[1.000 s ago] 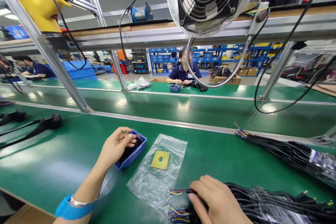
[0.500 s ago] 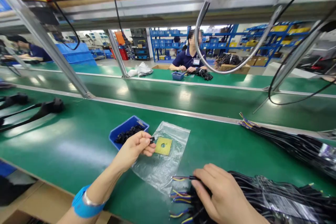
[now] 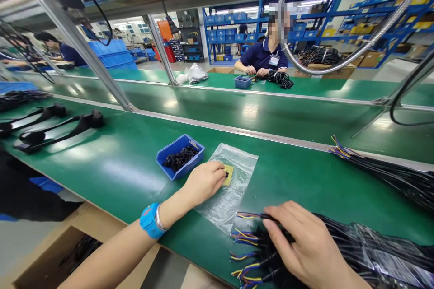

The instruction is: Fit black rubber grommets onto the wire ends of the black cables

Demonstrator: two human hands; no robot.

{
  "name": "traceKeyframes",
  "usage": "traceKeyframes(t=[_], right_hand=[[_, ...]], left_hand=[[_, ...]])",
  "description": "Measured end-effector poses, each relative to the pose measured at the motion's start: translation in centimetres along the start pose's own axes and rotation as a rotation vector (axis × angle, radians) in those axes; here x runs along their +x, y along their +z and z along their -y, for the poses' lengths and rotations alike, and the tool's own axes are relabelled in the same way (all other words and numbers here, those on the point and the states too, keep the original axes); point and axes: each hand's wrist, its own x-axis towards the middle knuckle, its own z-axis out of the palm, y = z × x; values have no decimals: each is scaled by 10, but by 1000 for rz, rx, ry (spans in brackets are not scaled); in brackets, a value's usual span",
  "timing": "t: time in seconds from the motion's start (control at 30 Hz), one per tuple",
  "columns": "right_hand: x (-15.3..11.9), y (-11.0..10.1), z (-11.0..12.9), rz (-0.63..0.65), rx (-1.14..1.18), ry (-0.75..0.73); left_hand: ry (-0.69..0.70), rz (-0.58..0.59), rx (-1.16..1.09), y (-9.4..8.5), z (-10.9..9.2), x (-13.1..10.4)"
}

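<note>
My left hand (image 3: 207, 182) is closed on a small black part (image 3: 227, 174), held at the yellow square plate (image 3: 229, 180). That plate lies on a clear plastic bag (image 3: 247, 168) on the green table. Beside the hand stands a blue bin (image 3: 162, 169) with small black parts (image 3: 181, 158) in it. My right hand (image 3: 298, 235) rests on a bundle of black cables (image 3: 366, 248), thumb and index finger closed round one cable (image 3: 262, 216). Its stripped coloured wires point left. The palm hides part of the bundle.
Another cable bundle (image 3: 389, 178) lies at the right. Black molded parts (image 3: 81, 124) are at the left. A metal rail (image 3: 220, 128) runs behind the bin. Across the line sits a person (image 3: 261, 56) with a small blue bin (image 3: 242, 82). An open carton (image 3: 50, 253) stands below the table edge.
My left hand has moved right with the small black part, from beside the yellow plate to over it. My right hand keeps its grip on the cable. The camera view has shifted.
</note>
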Motion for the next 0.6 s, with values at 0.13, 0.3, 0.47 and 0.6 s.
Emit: traceKeyframes(t=[0.13, 0.3, 0.47, 0.6], right_hand=[[1, -1, 2, -10, -6, -18], [4, -4, 1, -89, 44, -87], [7, -9, 3, -171, 54, -117], [7, -13, 8, -200, -5, -124]], left_hand=[[64, 95, 52, 2, -2, 10], [-2, 49, -47, -3, -13, 10], [-375, -33, -1122, 2, -57, -15], [-479, -169, -1613, 17, -92, -30]])
